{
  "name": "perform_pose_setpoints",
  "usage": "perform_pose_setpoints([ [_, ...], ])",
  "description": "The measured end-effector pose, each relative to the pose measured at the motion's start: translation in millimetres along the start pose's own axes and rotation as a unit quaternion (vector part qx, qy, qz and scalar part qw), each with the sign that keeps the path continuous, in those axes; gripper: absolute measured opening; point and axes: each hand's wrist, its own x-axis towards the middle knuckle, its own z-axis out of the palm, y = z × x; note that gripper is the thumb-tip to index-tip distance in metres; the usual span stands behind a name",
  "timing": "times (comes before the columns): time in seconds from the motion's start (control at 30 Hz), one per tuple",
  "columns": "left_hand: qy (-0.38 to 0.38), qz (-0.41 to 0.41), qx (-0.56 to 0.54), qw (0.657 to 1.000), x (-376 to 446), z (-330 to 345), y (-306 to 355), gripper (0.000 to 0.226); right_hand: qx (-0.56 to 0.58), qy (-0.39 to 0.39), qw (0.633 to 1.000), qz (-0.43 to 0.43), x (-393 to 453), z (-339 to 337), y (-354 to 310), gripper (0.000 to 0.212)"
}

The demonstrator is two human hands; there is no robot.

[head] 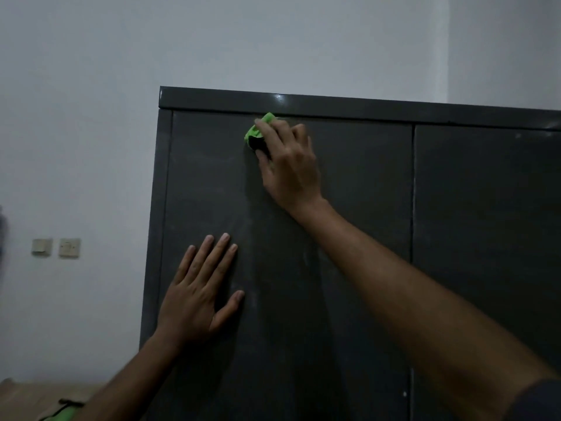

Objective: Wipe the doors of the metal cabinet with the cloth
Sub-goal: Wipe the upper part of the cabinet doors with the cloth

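Observation:
A dark grey metal cabinet (349, 268) fills the middle and right of the view, with a left door (349, 183) and a right door (485, 208) split by a vertical seam. My right hand (288, 165) grips a bunched bright green cloth (258, 129) and presses it against the left door near its top edge. My left hand (200, 293) lies flat on the same door lower down, fingers straight and spread. Faint dusty streaks show on the door between my hands.
A pale wall stands behind and left of the cabinet, with two wall switches (56, 247) at mid-height. At the bottom left lies a brownish surface with a green and black object (65, 411).

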Motion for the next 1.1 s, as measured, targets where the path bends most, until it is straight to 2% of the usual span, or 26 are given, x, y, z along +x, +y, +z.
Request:
perform_pose_setpoints([
  [0.03, 0.0, 0.002, 0.0, 1.0, 0.0, -0.4, 0.0, 0.078, 0.006, -0.01, 0.999, -0.051, -7.0, 4.8, -9.0, 0.036],
  [0.07, 0.0, 0.003, 0.0, 1.0, 0.3, -0.6, -0.1, 0.078, 0.01, -0.034, 0.989, -0.145, -14.7, 9.1, -14.7, 0.031],
  [0.13, -0.003, 0.003, 0.0, 1.0, 0.2, -1.1, -0.1, 0.077, 0.011, -0.094, 0.944, -0.315, -18.8, 7.4, -13.3, 0.026],
  [0.17, -0.003, 0.004, 0.0, 1.0, 0.2, -1.3, -0.2, 0.077, 0.007, -0.096, 0.935, -0.342, -10.8, 6.0, -8.1, 0.025],
  [0.2, -0.003, 0.004, 0.001, 1.0, 0.4, -1.7, -0.2, 0.077, 0.003, -0.087, 0.94, -0.329, -0.8, 5.4, -4.1, 0.025],
  [0.23, -0.003, 0.003, 0.003, 1.0, 0.7, -2.0, 0.2, 0.077, 0.002, -0.063, 0.959, -0.276, 9.7, 5.3, -1.5, 0.025],
  [0.3, -0.002, 0.003, 0.0, 1.0, 0.8, -2.4, 0.5, 0.077, 0.01, -0.018, 0.994, -0.112, 22.0, 7.0, -5.8, 0.025],
  [0.33, 0.001, 0.004, -0.003, 1.0, 0.7, -2.6, 0.5, 0.077, 0.009, -0.007, 0.997, -0.07, 20.9, 11.5, -12.8, 0.025],
  [0.37, 0.002, 0.005, -0.006, 1.0, 0.6, -2.7, 0.4, 0.077, 0.01, -0.008, 0.997, -0.073, 16.7, 16.5, -22.3, 0.025],
  [0.4, 0.004, 0.006, -0.011, 1.0, 0.8, -2.6, 0.3, 0.077, 0.013, -0.03, 0.991, -0.127, 11.0, 21.5, -31.0, 0.027],
  [0.47, 0.007, 0.006, -0.025, 1.0, 0.8, -2.2, 0.3, 0.077, 0.015, -0.113, 0.945, -0.306, 3.8, 25.0, -37.2, 0.028],
  [0.53, 0.009, 0.006, -0.028, 1.0, 1.0, -1.9, 0.6, 0.077, -0.004, -0.148, 0.906, -0.397, 17.7, 21.1, -30.6, 0.03],
  [0.57, 0.01, 0.006, -0.024, 1.0, 0.9, -1.8, 0.8, 0.077, -0.016, -0.142, 0.913, -0.383, 27.3, 20.8, -27.9, 0.03],
  [0.63, 0.011, 0.006, -0.014, 1.0, 1.0, -2.1, 0.6, 0.078, -0.015, -0.09, 0.968, -0.234, 40.4, 22.9, -29.4, 0.029],
  [0.67, 0.013, 0.007, -0.013, 1.0, 1.0, -2.3, 0.2, 0.078, 0.0, -0.063, 0.987, -0.149, 40.0, 25.9, -36.8, 0.028],
  [0.7, 0.015, 0.008, -0.016, 1.0, 0.8, -2.2, 0.1, 0.078, 0.013, -0.044, 0.993, -0.109, 36.5, 30.7, -48.2, 0.028],
  [0.73, 0.015, 0.01, -0.02, 1.0, 0.5, -1.9, 0.1, 0.077, 0.021, -0.045, 0.991, -0.125, 30.3, 36.6, -61.3, 0.029],
  [0.77, 0.013, 0.011, -0.023, 1.0, 0.5, -1.4, 0.0, 0.077, 0.015, -0.072, 0.979, -0.192, 23.2, 42.8, -72.5, 0.032],
  [0.83, 0.006, 0.008, -0.018, 1.0, 0.6, -0.8, -0.1, 0.076, -0.006, -0.149, 0.92, -0.363, 16.3, 46.1, -80.0, 0.036],
  [0.87, 0.002, 0.007, -0.012, 1.0, 0.6, -0.4, -0.4, 0.077, -0.015, -0.156, 0.903, -0.401, 23.2, 46.1, -76.5, 0.036],
  [0.9, 0.0, 0.007, -0.007, 1.0, 0.6, 0.0, -0.7, 0.077, -0.022, -0.149, 0.905, -0.399, 33.9, 45.4, -72.4, 0.035],
  [0.93, 0.0, 0.007, -0.004, 1.0, 0.5, 0.2, -0.8, 0.078, -0.019, -0.131, 0.926, -0.355, 44.3, 44.6, -69.2, 0.033],
  [1.0, 0.001, 0.008, -0.008, 1.0, 0.4, 0.2, -1.5, 0.078, 0.022, -0.08, 0.981, -0.176, 57.5, 42.9, -68.9, 0.029],
  [1.03, 0.002, 0.008, -0.012, 1.0, 0.3, 0.3, -1.6, 0.078, 0.035, -0.06, 0.991, -0.112, 57.3, 44.7, -74.0, 0.028],
  [1.07, 0.001, 0.008, -0.016, 1.0, 0.3, 0.3, -1.5, 0.078, 0.036, -0.051, 0.993, -0.101, 52.8, 48.2, -81.8, 0.028],
  [1.1, 0.001, 0.01, -0.02, 1.0, 0.3, 0.6, -1.4, 0.077, 0.032, -0.064, 0.987, -0.141, 44.6, 52.1, -90.3, 0.029],
])
